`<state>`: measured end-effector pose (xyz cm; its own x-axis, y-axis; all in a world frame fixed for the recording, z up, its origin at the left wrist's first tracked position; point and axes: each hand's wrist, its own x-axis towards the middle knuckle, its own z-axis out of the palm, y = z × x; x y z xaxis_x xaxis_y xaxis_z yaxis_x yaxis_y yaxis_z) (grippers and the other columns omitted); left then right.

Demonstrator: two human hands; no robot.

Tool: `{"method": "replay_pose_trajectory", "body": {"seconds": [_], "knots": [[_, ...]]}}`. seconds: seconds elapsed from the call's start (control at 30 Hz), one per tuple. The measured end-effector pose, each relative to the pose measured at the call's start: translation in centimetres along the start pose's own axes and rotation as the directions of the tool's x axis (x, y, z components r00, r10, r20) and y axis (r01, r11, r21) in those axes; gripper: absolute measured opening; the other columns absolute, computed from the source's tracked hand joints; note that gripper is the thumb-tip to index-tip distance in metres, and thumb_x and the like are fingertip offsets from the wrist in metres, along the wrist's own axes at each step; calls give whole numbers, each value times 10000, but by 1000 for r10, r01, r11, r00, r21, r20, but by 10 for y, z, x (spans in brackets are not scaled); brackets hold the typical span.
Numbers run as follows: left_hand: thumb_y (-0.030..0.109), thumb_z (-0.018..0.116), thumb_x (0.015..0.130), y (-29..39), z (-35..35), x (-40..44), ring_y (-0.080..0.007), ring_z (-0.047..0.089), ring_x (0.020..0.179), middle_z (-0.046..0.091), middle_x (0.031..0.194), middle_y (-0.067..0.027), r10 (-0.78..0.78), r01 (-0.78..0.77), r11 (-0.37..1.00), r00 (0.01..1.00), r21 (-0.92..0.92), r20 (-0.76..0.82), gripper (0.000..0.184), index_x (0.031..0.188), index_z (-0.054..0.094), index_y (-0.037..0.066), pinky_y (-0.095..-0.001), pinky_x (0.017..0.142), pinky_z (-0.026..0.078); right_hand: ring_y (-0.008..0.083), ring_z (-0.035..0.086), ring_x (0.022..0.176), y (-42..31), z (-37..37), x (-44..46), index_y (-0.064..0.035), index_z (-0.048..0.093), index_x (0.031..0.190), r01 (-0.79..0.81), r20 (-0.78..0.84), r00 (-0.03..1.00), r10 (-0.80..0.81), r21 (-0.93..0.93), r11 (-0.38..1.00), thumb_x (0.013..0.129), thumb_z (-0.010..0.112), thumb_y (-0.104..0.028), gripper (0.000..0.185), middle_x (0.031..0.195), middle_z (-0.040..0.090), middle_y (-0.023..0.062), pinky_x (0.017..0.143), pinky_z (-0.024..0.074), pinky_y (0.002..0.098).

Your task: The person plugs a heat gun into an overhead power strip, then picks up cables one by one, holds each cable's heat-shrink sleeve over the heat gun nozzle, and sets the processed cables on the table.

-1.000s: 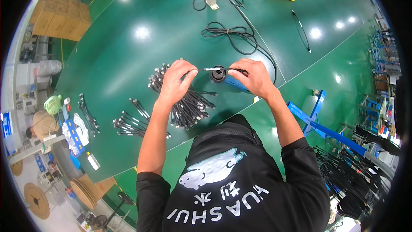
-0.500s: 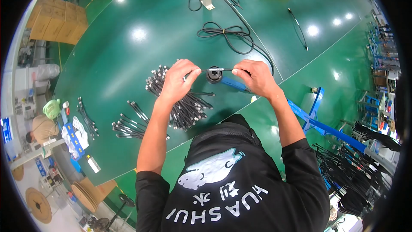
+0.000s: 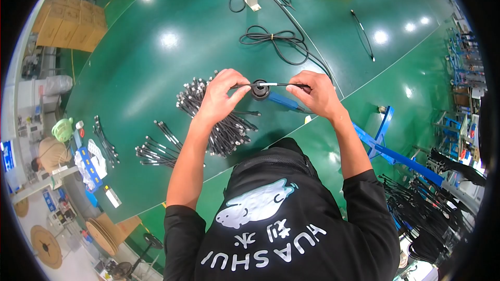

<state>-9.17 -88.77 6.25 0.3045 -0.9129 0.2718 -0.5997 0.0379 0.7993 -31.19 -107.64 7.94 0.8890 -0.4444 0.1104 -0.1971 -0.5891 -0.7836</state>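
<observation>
A thin black cable is stretching straight sideways, showing a white band. It is passing over the round black end of a blue tool.

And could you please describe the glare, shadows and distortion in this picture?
Head view: white glare spots on the green tabletop, soft shadow beside the black cable pile, fisheye edges fading to black; same view: the held cable looks thin but distinct.

Through the remote head feed I see the left hand and right hand pinching a black cable, its white label overlapping a blue tool's black nozzle; bundled cables lie on the green counter.
</observation>
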Motion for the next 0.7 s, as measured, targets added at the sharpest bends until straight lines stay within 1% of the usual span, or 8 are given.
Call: {"method": "replay_pose_trajectory", "body": {"seconds": [0.43, 0.57, 0.63, 0.7], "knots": [[66, 768, 846, 2, 1, -1, -266, 618, 866, 662, 903, -88, 0, 0, 1000, 1000, 4, 6, 117, 929, 699, 20, -366, 748, 506, 180, 470, 575, 2, 0, 0, -20, 724, 905, 20, -14, 1000, -20, -8, 1000, 881, 767, -156, 145, 717, 564, 67, 547, 388, 334], [74, 760, 858, 2, 0, -1, -272, 618, 868, 661, 902, -90, 6, -6, 1000, 1000, 12, 8, 109, 930, 698, 18, -374, 753, 506, 173, 469, 577, 2, 1, -1, -22, 723, 915, 13, -13, 1000, -13, -1, 1000, 879, 767, -151, 141, 723, 563, 62, 547, 388, 332], [84, 738, 893, 1, -1, -2, -270, 641, 906, 667, 932, -108, -17, 16, 1000, 999, 12, 35, 118, 956, 687, -2, -371, 823, 506, 170, 468, 579, -1, 0, -1, -21, 722, 918, -4, -10, 1000, 4, -4, 1000, 879, 766, -149, 141, 724, 561, 64, 548, 388, 331], [91, 728, 906, -1, -1, -3, -271, 641, 905, 668, 932, -111, -17, 17, 1000, 999, 12, 39, 120, 960, 686, -7, -369, 824, 506, 166, 468, 581, -3, 0, -1, -21, 721, 922, -21, -7, 1000, 20, -8, 1000, 879, 765, -148, 140, 725, 559, 66, 549, 389, 329]]}}
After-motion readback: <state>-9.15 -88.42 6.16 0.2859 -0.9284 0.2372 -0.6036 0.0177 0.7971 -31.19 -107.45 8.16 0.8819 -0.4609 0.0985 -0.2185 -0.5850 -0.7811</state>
